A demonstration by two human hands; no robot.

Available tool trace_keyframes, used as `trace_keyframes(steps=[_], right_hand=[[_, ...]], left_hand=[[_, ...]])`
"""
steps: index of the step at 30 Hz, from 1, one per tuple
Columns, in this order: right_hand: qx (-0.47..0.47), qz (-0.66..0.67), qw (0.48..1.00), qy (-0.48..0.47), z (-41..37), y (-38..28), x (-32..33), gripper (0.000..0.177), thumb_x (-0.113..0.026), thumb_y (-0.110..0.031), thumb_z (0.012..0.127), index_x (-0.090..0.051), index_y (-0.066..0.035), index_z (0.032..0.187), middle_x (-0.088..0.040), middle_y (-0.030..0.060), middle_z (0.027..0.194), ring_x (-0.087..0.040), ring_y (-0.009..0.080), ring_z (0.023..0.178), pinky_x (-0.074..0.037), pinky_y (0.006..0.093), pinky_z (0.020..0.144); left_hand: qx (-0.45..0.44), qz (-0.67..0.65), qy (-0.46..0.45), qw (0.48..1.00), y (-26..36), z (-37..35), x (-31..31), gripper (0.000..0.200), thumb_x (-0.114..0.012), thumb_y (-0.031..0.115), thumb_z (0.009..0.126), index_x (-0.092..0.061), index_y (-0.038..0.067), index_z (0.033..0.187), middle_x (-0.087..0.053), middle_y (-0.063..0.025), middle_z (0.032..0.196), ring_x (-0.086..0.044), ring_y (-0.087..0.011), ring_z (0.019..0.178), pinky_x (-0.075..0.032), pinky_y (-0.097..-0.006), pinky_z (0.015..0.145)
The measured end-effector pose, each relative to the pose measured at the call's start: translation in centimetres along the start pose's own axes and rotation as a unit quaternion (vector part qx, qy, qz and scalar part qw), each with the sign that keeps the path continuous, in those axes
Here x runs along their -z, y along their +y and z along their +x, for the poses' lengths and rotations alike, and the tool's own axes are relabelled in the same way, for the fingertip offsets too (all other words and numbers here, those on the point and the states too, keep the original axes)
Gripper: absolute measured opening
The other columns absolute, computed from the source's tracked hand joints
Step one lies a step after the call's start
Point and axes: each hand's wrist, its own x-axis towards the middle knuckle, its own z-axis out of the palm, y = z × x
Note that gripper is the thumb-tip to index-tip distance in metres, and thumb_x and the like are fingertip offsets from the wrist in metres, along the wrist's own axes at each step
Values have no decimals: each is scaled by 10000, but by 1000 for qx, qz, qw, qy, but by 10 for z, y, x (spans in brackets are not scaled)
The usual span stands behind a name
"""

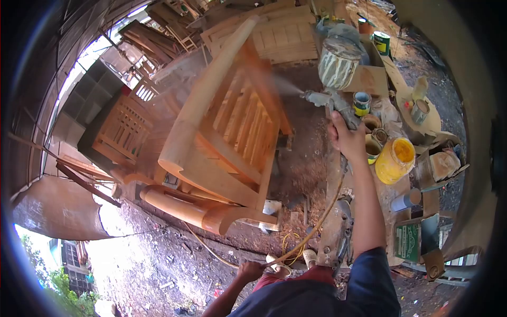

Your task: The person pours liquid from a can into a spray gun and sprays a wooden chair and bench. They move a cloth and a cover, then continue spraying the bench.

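Note:
My right hand (348, 138) is wrapped round the handle of a spray gun (338, 108), whose paint-spattered cup (339, 63) sits above it. A pale mist leaves the nozzle toward a wooden bench (240, 121) with a slatted panel and a thick rounded arm. The bench is orange-brown on the slats and paler along the top rail. Low in the view, my left hand (250, 271) is closed on the yellowish air hose (296, 246), which runs up toward the gun.
Right of me, a plank bench carries a yellow paint bucket (395, 161), open cans (362, 103), a grey cylinder (405, 201) and a green box (407, 240). Another slatted wooden piece (124, 127) stands at left. Wood panels (269, 37) lean behind. Shavings and scraps litter the ground.

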Motion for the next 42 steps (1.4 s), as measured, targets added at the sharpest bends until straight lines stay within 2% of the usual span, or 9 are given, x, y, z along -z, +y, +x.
trace_keyframes(steps=[10, 20, 26, 28, 31, 35, 38, 40, 42], right_hand=[[62, 122, 980, 146, 90, 22, -29, 317, -645, -346, 880, -519, -65, 804, -533, 41, 561, -400, 95, 318, -283, 256, 282], [41, 68, 997, 4, -3, 4, 13, 278, -621, -300, 897, -507, -51, 855, -458, -3, 559, -386, 70, 362, -278, 230, 314], [78, 11, 993, -90, -94, 4, 55, 378, -577, -423, 899, -490, -58, 949, -438, 11, 582, -375, 82, 398, -273, 220, 338], [59, 69, 986, -140, -120, -11, 61, 320, -640, -314, 855, -564, -28, 975, -489, -4, 589, -396, 59, 420, -298, 203, 364], [47, -9, 986, -162, -155, -46, 62, 524, -650, -487, 823, -530, 8, 946, -445, 9, 571, -383, 71, 427, -262, 199, 363], [94, -88, 941, -314, -172, -70, 85, 355, -662, -290, 801, -601, 17, 969, -568, 77, 627, -434, 67, 429, -307, 205, 370], [65, -47, 931, -356, -197, -145, 42, 472, -674, -404, 777, -583, 45, 894, -561, 93, 612, -413, 69, 402, -282, 210, 356], [54, -73, 946, -312, -210, -180, 20, 678, -679, -584, 742, -564, 82, 697, -543, 92, 581, -382, 73, 364, -246, 223, 344], [33, -119, 942, -312, -203, -220, -3, 674, -649, -585, 775, -563, 80, 705, -517, 79, 562, -377, 78, 354, -250, 231, 337]], left_hand=[[74, -107, 92, 987, -12, 9, 22, 429, -434, 549, 887, -705, 237, 1001, -664, -160, 1007, -629, -362, 960, -489, -479, 843], [14, -44, 56, 997, -14, 20, -23, 445, -455, 492, 887, -697, 138, 1006, -663, -173, 1033, -633, -358, 989, -483, -492, 864], [-17, -15, -13, 1000, -1, -26, -4, 492, -458, 522, 863, -699, 111, 986, -672, -152, 1032, -658, -297, 957, -531, -429, 789], [-15, 9, -35, 999, -9, -20, -16, 488, -451, 514, 869, -698, 110, 986, -676, -145, 1022, -661, -293, 951, -533, -420, 783], [-4, 8, -15, 1000, -15, -24, -24, 415, -469, 434, 865, -705, 106, 960, -683, -142, 995, -666, -288, 935, -535, -416, 770], [-8, 18, -6, 1000, -12, -37, -3, 327, -490, 325, 831, -712, 107, 932, -685, -150, 971, -671, -290, 918, -535, -421, 763], [-16, 2, 24, 1000, -9, -54, 21, 308, -488, 305, 844, -714, 108, 917, -687, -146, 945, -671, -290, 907, -535, -414, 764], [-28, -5, 57, 998, -16, -54, 24, 311, -497, 331, 849, -714, 113, 899, -688, -140, 931, -672, -293, 893, -536, -419, 751], [-45, -10, 94, 995, -13, -69, 45, 330, -505, 384, 859, -715, 129, 877, -688, -130, 895, -674, -305, 848, -537, -438, 711]])
